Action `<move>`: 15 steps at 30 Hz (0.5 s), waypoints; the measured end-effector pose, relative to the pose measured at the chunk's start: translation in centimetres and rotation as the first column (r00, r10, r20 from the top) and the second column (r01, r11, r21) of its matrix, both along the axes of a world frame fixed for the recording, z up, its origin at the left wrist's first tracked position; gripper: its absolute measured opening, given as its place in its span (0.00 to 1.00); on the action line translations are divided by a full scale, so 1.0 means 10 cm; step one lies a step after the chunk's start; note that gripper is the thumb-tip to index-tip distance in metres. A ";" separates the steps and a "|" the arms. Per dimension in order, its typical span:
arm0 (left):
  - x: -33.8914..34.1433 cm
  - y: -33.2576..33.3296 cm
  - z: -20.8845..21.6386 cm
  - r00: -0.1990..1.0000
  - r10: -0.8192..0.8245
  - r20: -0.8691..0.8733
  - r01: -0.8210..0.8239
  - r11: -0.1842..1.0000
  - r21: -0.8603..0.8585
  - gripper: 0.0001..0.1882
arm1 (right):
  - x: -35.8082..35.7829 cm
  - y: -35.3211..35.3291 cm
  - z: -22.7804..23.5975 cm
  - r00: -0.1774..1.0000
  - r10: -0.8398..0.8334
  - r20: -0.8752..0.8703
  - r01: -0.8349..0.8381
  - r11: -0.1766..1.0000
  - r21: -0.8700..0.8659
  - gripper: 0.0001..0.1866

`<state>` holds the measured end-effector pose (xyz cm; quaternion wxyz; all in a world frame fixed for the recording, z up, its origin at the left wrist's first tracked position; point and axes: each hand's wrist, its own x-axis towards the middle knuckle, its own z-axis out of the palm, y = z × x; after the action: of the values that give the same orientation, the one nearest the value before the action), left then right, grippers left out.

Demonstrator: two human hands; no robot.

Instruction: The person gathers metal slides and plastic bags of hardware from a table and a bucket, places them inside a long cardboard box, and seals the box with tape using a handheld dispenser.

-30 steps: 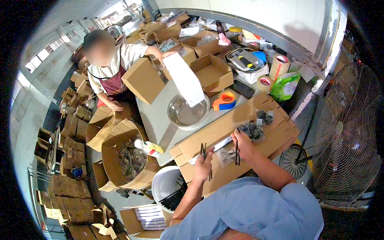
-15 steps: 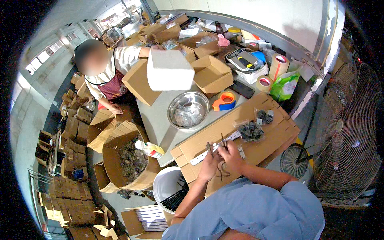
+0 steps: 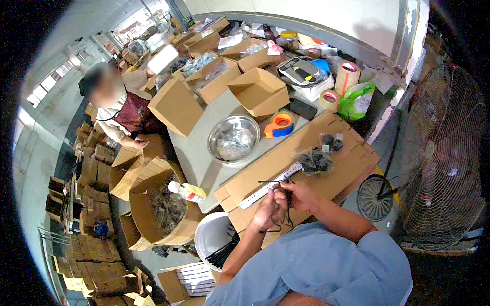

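Both my hands are together over a flat cardboard sheet point(image 3: 337, 137). My left hand point(image 3: 268, 213) is closed on thin black bent rods point(image 3: 267, 181), whose ends stick out past the fingers and hang below. Fingers of my right hand point(image 3: 301, 197) are bent round the same rods from the other side. Behind the hands a white strip with holes point(image 3: 255, 197) lies slanting across the cardboard. Just beyond it are clear plastic bags of dark small parts point(image 3: 315, 161). How many rods I hold is hard to make out.
Left of me stand a white bucket point(image 3: 208, 229) of black rods and a large carton point(image 3: 148, 204). A steel bowl point(image 3: 234, 139), tape dispenser point(image 3: 278, 125) and open box point(image 3: 259, 93) sit on the table. A co-worker point(image 3: 133, 109) is across; a large fan point(image 3: 439, 158) stands right.
My hands have drawn closer together, and the bent rods seen below them now hang from my grip. The co-worker's white box has moved away toward the back left. The view has shifted slightly.
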<state>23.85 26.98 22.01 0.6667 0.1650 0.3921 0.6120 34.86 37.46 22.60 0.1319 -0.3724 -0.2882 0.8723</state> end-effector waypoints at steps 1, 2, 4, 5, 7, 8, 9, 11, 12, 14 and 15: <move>0.00 0.00 -0.05 1.000 -0.003 0.000 0.003 1.000 0.002 0.27 | 0.08 0.03 0.03 0.960 0.101 -0.261 -0.119 0.991 -0.056 0.15; -0.03 -0.01 -0.07 0.995 -0.094 0.013 0.094 0.995 -0.025 0.28 | 0.14 0.05 0.03 0.845 0.178 -0.504 -0.251 0.965 -0.081 0.15; 0.03 -0.02 -0.11 0.983 -0.179 0.034 0.181 0.982 -0.049 0.30 | 0.18 0.07 0.00 0.847 0.183 -0.499 -0.275 0.955 -0.116 0.14; 0.13 0.00 0.04 0.988 -0.134 -0.075 0.126 0.987 -0.095 0.31 | 0.21 0.07 -0.03 0.896 0.221 -0.385 -0.244 0.970 -0.009 0.14; 0.19 0.01 0.13 0.974 -0.161 -0.162 0.153 0.987 -0.058 0.32 | 0.26 0.10 -0.03 0.932 0.253 -0.260 -0.234 0.967 0.102 0.13; 0.14 0.01 0.10 0.978 -0.143 -0.155 0.131 0.988 -0.085 0.28 | 0.25 0.13 -0.01 0.958 0.111 -0.265 -0.091 0.992 0.088 0.13; 0.07 0.02 0.10 0.948 -0.092 -0.303 0.074 0.995 -0.072 0.26 | 0.27 0.19 0.00 0.963 -0.045 -0.265 0.067 0.995 0.073 0.13; -0.13 -0.07 -0.24 0.837 0.197 -0.511 -0.246 0.969 -0.031 0.20 | 0.34 0.36 0.24 0.927 -0.241 -0.288 0.291 0.945 0.148 0.15; -0.17 -0.10 -0.28 0.758 0.251 -0.602 -0.321 0.947 -0.008 0.21 | 0.46 0.58 0.18 0.917 -0.158 -0.367 0.276 0.915 0.296 0.17; -0.11 -0.27 -0.37 0.145 -0.035 -0.989 -0.023 0.999 -0.039 0.31 | 0.56 0.96 0.20 0.917 -0.285 -0.279 0.387 0.808 0.444 0.19; -0.08 -0.39 -0.63 -0.047 0.008 -0.999 0.192 0.981 -0.002 0.46 | 0.62 1.18 0.19 0.942 -0.243 -0.230 0.333 0.747 0.575 0.19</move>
<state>23.04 23.05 15.67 0.2049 0.6268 0.6961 0.2838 41.07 49.23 24.51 0.3971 -0.2881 -0.4811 0.7265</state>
